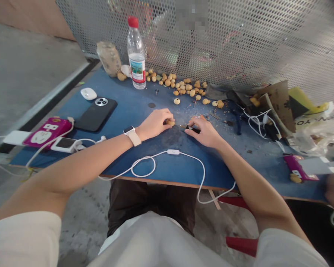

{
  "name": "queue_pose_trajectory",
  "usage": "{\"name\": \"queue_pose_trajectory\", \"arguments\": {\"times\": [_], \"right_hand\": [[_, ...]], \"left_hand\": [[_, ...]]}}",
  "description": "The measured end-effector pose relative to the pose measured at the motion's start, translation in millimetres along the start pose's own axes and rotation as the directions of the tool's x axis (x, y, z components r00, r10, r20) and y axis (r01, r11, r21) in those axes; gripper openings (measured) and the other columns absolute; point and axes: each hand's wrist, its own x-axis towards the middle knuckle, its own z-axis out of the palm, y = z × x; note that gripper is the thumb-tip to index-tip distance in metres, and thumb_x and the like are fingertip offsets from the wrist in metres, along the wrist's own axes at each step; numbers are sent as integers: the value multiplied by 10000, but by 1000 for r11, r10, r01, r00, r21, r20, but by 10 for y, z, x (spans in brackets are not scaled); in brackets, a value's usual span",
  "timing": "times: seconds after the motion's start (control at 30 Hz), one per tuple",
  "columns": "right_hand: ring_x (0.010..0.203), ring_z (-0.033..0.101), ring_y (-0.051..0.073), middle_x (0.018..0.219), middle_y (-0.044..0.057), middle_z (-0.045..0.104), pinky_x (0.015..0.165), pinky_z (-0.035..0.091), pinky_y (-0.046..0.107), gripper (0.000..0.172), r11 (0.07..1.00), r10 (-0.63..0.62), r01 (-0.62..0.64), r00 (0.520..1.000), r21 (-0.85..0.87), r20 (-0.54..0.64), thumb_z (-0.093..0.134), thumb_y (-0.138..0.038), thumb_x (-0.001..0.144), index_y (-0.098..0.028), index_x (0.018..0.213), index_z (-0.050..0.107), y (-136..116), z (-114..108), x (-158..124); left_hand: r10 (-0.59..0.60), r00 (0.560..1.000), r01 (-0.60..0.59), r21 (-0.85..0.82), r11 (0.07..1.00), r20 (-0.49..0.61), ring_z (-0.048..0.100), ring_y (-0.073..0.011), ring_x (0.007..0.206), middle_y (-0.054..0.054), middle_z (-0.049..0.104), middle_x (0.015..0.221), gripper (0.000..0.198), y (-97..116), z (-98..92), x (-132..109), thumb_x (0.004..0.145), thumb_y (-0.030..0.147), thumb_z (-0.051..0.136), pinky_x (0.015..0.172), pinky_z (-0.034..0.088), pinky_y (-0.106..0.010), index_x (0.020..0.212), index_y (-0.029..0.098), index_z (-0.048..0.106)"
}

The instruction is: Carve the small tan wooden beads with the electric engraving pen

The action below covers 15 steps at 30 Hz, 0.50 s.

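Step, by my reading: close handwork on one piece, with piece and implement apart. Left grip: fingers closed on a tan, nut-like piece, low over the bench. Beyond it, similar round pieces scattered along the mesh screen. Then a narrow gap. Right grip: fingers curled around a small black object, perhaps a tool; mostly covered, so unsure. Next move seems to call for a steady left hold and careful right-side alignment.
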Motion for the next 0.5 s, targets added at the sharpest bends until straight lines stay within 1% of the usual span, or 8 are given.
{"name": "queue_pose_trajectory", "arguments": {"times": [0.2, 0.4, 0.5], "right_hand": [[1118, 796, 385, 1146, 118, 878, 1013, 652, 555, 298, 1000, -2, 2, 1000, 3, -7, 817, -577, 1101, -303, 1038, 718, 4, 5, 9], [1119, 809, 378, 1146, 107, 877, 1030, 657, 543, 328, 1000, 10, -10, 1000, 4, 0, 845, -602, 1101, -307, 1034, 717, 24, 1, 14], [1126, 816, 380, 1157, 113, 880, 1022, 654, 532, 308, 1000, 17, -17, 1000, 5, -1, 849, -578, 1093, -301, 1037, 728, 12, -4, 19]], "left_hand": [[18, 1000, -18, -14, 1000, -8, 868, -269, 1108, -116, 901, 1249, 171, -12, 6, -4, 1016, 58, 935, 1068, 677, -431, 1117, 192, 903], [11, 1000, -11, -15, 1000, -6, 865, -272, 1110, -118, 899, 1244, 159, 3, -2, -3, 1015, 66, 932, 1064, 674, -429, 1103, 193, 896], [18, 1000, -18, -8, 1000, -6, 861, -273, 1107, -119, 900, 1231, 152, 6, 1, 0, 1013, 67, 927, 1056, 671, -428, 1093, 191, 891]]}}
